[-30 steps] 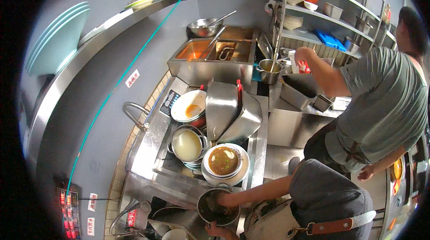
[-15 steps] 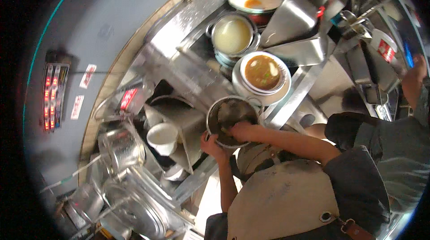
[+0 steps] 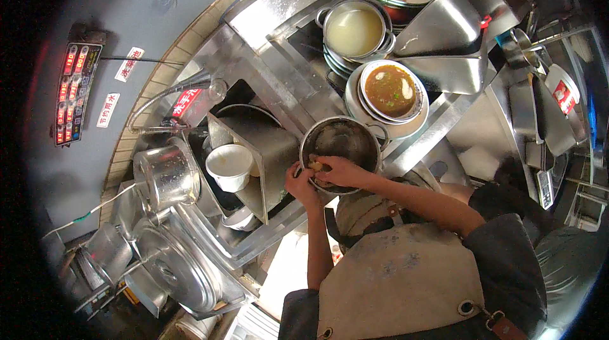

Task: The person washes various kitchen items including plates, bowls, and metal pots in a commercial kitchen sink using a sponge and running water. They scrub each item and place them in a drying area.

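Observation:
A round metal pot (image 3: 347, 140) with a loop handle is tilted at the sink counter's front edge, its inside dark and stained. My left hand (image 3: 301, 186) is closed round the pot's left rim. Fingers of my right hand (image 3: 339, 172) are pinched together inside the pot near that rim, close to the left hand. Between them shows a small yellowish lump (image 3: 315, 165), too small to tell its kind.
Behind the pot stand a bowl of brown soup (image 3: 390, 91) on stacked plates and a pot of cloudy liquid (image 3: 354, 30). At left, a white bowl (image 3: 229, 167) sits in the sink beside a leaning metal pan (image 3: 279, 150). A steel pot (image 3: 168, 175) and a faucet (image 3: 149, 129) are farther left.
My right hand has come from deeper in the pot toward the left rim, beside my left hand. The yellowish lump now shows. The whole view has shifted slightly; a person at right has mostly left view.

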Action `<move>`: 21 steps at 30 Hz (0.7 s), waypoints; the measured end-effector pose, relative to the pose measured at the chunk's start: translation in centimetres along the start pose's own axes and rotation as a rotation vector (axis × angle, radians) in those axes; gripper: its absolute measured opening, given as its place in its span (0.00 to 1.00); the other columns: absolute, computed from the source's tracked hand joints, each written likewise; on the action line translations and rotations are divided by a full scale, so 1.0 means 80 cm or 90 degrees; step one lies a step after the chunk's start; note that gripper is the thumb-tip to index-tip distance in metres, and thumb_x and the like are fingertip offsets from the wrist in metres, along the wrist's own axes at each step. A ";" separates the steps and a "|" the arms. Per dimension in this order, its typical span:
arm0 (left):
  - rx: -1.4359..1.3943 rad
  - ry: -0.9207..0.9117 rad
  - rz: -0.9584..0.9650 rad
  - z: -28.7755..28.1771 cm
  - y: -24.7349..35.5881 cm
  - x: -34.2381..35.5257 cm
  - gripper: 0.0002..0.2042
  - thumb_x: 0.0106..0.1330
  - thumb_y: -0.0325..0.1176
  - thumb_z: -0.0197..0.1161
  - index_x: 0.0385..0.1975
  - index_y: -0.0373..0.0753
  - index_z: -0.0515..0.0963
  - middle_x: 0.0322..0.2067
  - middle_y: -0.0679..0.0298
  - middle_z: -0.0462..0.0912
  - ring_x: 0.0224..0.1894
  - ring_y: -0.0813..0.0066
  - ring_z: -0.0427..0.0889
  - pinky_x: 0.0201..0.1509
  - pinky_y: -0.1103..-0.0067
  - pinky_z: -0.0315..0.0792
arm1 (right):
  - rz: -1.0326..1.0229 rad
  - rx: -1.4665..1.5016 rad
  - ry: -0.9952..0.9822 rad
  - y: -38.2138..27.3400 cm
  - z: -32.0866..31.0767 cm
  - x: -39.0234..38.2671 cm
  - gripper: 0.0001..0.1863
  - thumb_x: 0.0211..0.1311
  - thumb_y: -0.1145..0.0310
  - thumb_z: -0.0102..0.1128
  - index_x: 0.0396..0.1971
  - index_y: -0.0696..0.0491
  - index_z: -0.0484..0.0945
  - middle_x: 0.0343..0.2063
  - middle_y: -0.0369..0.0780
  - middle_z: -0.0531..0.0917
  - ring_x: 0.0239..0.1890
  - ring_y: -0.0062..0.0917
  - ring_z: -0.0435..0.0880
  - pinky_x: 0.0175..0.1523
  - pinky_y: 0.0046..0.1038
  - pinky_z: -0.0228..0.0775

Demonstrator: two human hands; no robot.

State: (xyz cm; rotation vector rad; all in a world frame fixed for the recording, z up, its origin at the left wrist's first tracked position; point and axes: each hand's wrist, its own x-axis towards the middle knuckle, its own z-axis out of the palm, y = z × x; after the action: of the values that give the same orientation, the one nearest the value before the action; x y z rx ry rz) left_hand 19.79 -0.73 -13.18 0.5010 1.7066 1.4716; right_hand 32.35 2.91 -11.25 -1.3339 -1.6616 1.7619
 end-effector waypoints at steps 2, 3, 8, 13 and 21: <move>0.014 0.014 0.030 -0.006 -0.021 0.005 0.16 0.38 0.27 0.57 0.31 0.27 0.72 0.23 0.61 0.74 0.24 0.74 0.74 0.30 0.81 0.69 | 0.026 0.052 -0.003 -0.001 0.003 -0.012 0.24 0.48 0.62 0.62 0.46 0.56 0.72 0.37 0.47 0.79 0.40 0.32 0.78 0.46 0.27 0.67; 0.023 0.016 0.047 -0.004 -0.019 0.006 0.15 0.39 0.27 0.57 0.30 0.28 0.72 0.21 0.63 0.73 0.21 0.75 0.73 0.26 0.81 0.68 | 0.005 -0.032 0.016 -0.001 -0.001 -0.017 0.24 0.48 0.62 0.62 0.46 0.57 0.72 0.37 0.46 0.79 0.40 0.31 0.78 0.46 0.26 0.67; -0.046 0.019 -0.034 0.000 0.002 -0.002 0.13 0.38 0.26 0.57 0.26 0.27 0.73 0.20 0.63 0.73 0.21 0.75 0.73 0.25 0.81 0.68 | -0.012 0.094 0.106 -0.008 -0.020 -0.023 0.23 0.48 0.65 0.59 0.44 0.61 0.73 0.39 0.42 0.79 0.41 0.26 0.77 0.47 0.25 0.67; 0.061 0.020 0.110 0.000 -0.004 -0.005 0.12 0.37 0.25 0.57 0.25 0.27 0.74 0.24 0.61 0.75 0.24 0.74 0.74 0.29 0.80 0.69 | 0.017 0.683 0.089 -0.061 -0.066 -0.026 0.20 0.46 0.70 0.50 0.43 0.61 0.73 0.38 0.42 0.79 0.40 0.27 0.78 0.48 0.27 0.68; 0.002 0.018 -0.018 -0.003 -0.005 0.006 0.14 0.34 0.27 0.60 0.25 0.29 0.77 0.25 0.61 0.77 0.26 0.74 0.74 0.32 0.81 0.69 | 0.116 0.810 0.127 -0.082 -0.081 -0.015 0.03 0.53 0.68 0.47 0.27 0.50 0.68 0.17 0.32 0.69 0.10 0.15 0.60 0.14 0.18 0.49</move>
State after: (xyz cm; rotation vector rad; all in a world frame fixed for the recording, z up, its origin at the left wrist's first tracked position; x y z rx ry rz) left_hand 19.43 -0.63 -13.71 0.4590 1.7317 1.4624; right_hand 36.09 7.13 -3.81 -0.9332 -0.1038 2.0444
